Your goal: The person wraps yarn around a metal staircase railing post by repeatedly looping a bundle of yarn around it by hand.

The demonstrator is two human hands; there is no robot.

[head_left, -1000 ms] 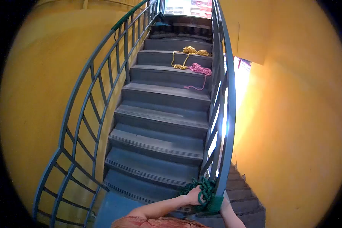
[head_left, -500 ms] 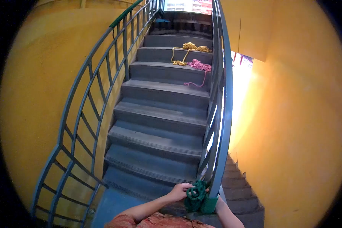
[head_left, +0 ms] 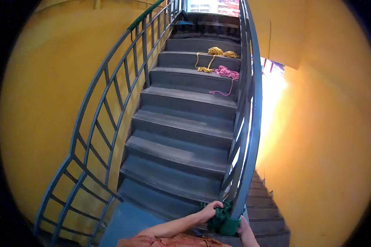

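My left hand is closed on a loose bundle of green yarn, beside the lower end of the right-hand railing. A band of green yarn is wrapped close around that railing, just below the bundle. On the outer side of the railing, my right hand is against the green band. Its fingers are mostly hidden behind the rail, so I cannot tell what they hold.
Grey stairs rise ahead. Higher up, yellow yarn and pink yarn lie on the steps near the right railing. A left railing has green wrapping near its top. More steps descend at right beside a yellow wall.
The view has shifted, so the stairs appear farther right. My left hand has moved in over the green bundle, closer to the railing. My right hand stays beside the green band.
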